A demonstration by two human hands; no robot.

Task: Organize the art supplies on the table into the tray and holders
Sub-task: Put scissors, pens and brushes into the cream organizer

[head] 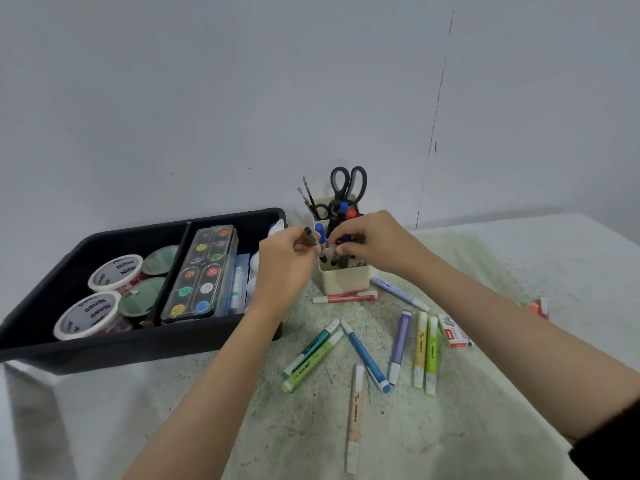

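Task partly complete: the black tray (138, 348) is stocked with paints (201, 275) and tape (116, 271), a dark pen (310, 236) is pinched in the left hand (284, 261), pens (333, 259) standing in the cream holder (343, 281) are gripped by the right hand (375, 242), and highlighters (363, 356) are left loose on the table (467, 420).

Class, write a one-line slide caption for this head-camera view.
Left hand holds a dark pen, right hand grips pens in the cream holder; highlighters lie loose beside the black tray.
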